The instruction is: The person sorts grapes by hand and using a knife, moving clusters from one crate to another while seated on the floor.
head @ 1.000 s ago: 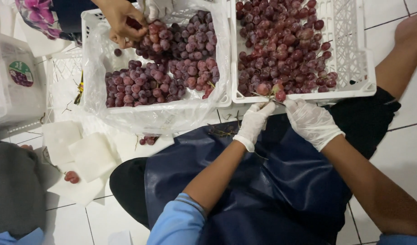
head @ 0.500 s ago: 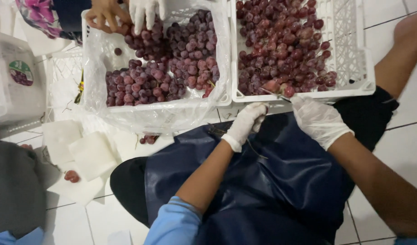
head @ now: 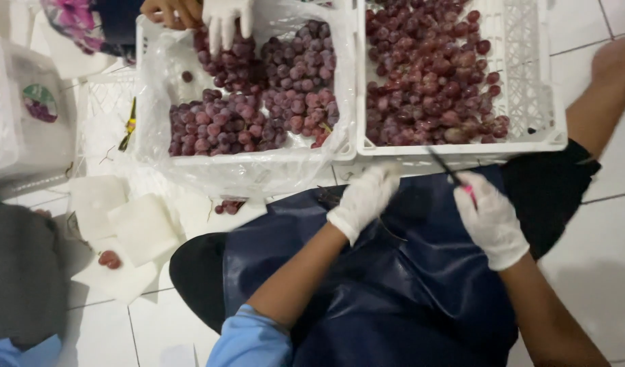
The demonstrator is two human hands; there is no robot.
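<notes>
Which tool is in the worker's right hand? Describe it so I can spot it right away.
Start at the white crate of loose red grapes on the right; just below its near rim is the gloved right hand. From that hand a slim pair of scissors pokes up toward the crate. Its dark thin blades and pink handle set it apart from the white gloves and dark blue apron.

Both hands wear thin white disposable gloves that end at the wrist: the left hand (head: 362, 202) and the right hand (head: 492, 221) alike, the material slightly wrinkled over the fingers (head: 384, 182). The forearms are bare. A light blue short sleeve (head: 248, 340) shows at the left upper arm. A dark navy apron (head: 394, 299) with a faint sheen covers the lap, over black trousers (head: 197, 268).
</notes>
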